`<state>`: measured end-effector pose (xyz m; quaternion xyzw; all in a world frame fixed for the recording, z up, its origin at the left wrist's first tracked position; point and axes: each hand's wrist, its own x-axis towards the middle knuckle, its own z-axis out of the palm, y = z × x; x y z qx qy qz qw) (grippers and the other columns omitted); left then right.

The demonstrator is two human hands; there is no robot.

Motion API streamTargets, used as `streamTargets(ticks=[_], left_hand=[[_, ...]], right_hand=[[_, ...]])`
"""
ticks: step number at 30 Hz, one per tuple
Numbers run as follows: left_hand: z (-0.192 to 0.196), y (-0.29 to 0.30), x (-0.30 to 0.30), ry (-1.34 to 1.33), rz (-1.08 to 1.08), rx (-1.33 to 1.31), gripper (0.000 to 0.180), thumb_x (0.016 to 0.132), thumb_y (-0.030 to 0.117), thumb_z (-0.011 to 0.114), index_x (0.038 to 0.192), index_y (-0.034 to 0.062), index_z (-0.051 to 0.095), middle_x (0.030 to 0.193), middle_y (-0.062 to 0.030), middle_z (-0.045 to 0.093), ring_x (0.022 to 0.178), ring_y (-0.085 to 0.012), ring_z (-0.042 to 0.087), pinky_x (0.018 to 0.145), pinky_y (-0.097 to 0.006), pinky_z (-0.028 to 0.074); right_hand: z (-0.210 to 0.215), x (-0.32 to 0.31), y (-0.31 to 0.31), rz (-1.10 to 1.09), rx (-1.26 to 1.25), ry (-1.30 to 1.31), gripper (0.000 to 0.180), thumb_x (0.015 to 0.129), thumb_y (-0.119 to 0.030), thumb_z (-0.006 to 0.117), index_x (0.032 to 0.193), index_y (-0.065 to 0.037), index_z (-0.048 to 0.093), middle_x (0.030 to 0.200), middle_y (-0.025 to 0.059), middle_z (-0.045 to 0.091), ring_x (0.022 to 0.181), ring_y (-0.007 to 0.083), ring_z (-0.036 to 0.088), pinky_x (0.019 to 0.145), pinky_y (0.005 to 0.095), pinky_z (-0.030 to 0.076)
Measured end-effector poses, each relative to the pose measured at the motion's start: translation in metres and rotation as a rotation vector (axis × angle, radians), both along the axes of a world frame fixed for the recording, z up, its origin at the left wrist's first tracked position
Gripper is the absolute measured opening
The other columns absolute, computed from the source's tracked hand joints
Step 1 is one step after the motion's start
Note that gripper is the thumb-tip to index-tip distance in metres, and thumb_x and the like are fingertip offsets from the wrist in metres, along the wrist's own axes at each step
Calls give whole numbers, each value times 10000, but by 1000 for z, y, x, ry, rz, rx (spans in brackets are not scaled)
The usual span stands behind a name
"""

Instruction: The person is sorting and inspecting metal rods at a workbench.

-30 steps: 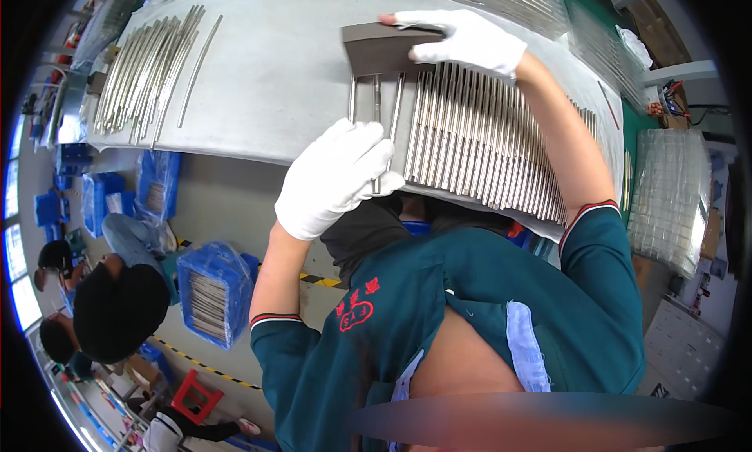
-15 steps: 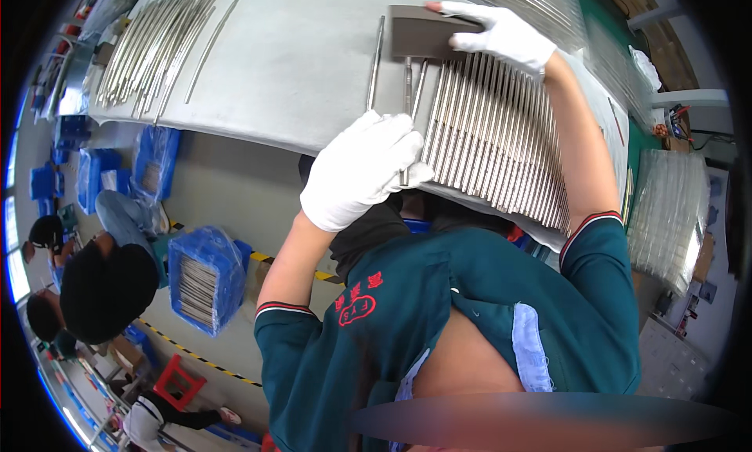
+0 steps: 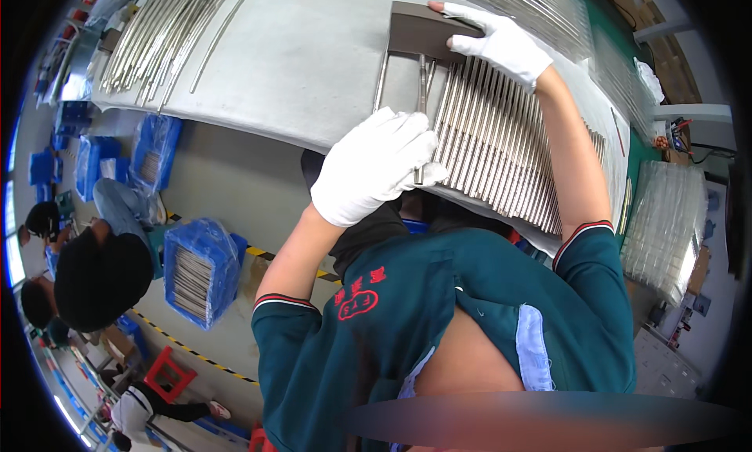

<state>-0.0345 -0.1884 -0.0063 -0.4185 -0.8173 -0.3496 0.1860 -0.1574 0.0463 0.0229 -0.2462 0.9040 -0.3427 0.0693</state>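
A row of thin metal rods (image 3: pixel 501 146) lies side by side on a grey table (image 3: pixel 298 68). My left hand (image 3: pixel 380 170), in a white glove, is closed around the near end of a single rod (image 3: pixel 421 92) at the row's left edge. Another loose rod (image 3: pixel 381 80) lies just left of it. My right hand (image 3: pixel 501 41), also gloved, grips a dark brown flat block (image 3: pixel 419 35) that sits against the far ends of the rods.
A pile of curved metal rods (image 3: pixel 157 29) lies at the table's far left. More rods (image 3: pixel 540 5) lie at the far right. Blue bags of rods (image 3: pixel 200 268) stand on the floor, with other people (image 3: pixel 98 276) seated at the left. Stacked clear trays (image 3: pixel 666 225) are on the right.
My left hand stays at the rods' near ends and now pinches one rod beside the row. My right hand keeps the block at the far ends. The view has shifted slightly.
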Motion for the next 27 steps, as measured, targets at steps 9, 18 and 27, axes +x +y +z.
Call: streamTargets(ticks=[9,18,27], left_hand=[[-5,-1,3,46,123,47,249,752,255,693,854,76,553,789,-62,475,711,-223,497,657,-319,431],[-2,2,5,0,80,-115,252,770,276,679,841,77,543,798,-60,461,716,-219,488,663,-317,417],[-7,-3,1,38,-22,-165,236,791,268,668,854,89,528,831,-63,476,746,-218,499,685,-330,405]], right_hand=[[8,5,36,-102,-132,-197,585,856,-315,688,1397,-164,523,1317,68,607,1164,195,575,1014,342,446],[-3,0,31,-25,-190,-238,546,863,-313,656,1389,-234,532,1314,85,609,1185,221,573,1034,335,415],[18,7,39,-130,-102,-232,534,868,-146,646,1390,-162,530,1324,55,600,1173,152,557,1017,297,441]])
